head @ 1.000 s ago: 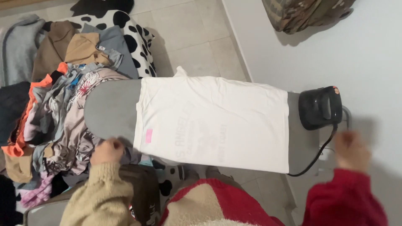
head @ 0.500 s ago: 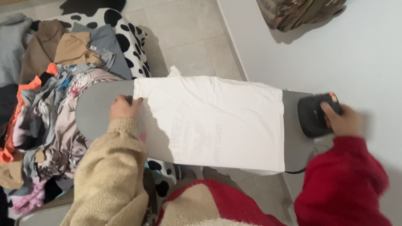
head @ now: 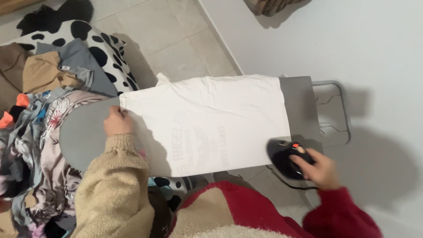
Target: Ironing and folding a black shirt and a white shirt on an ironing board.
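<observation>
To my left I see a heap of mixed clothes (head: pixel 39 132) piled against the rounded nose of the grey ironing board (head: pixel 81 136), with a black-and-white spotted blanket (head: pixel 94 44) lying behind it on the tiled floor (head: pixel 176 39). At the far right end of the board a wire iron rest (head: pixel 332 110) juts out toward the white wall (head: pixel 352 44), and it stands bare. A patterned bag or garment (head: pixel 269 5) hangs at the top edge of the view, well apart from my work.

A white t-shirt (head: pixel 207 119) lies flat along the board, print side down so that faint lettering shows through. Nothing lies on top of it.

My left hand (head: pixel 116 123), in a cream knit sleeve, rests with fingers bent on the shirt's left edge where cloth meets the bare board, pressing it down. My right hand (head: pixel 315 167), in a red sleeve, is closed around the handle of a black iron (head: pixel 284 156), which sits at the shirt's near right corner, just past the board's near edge. I cannot tell whether the sole touches the cloth. Its cord trails below.
</observation>
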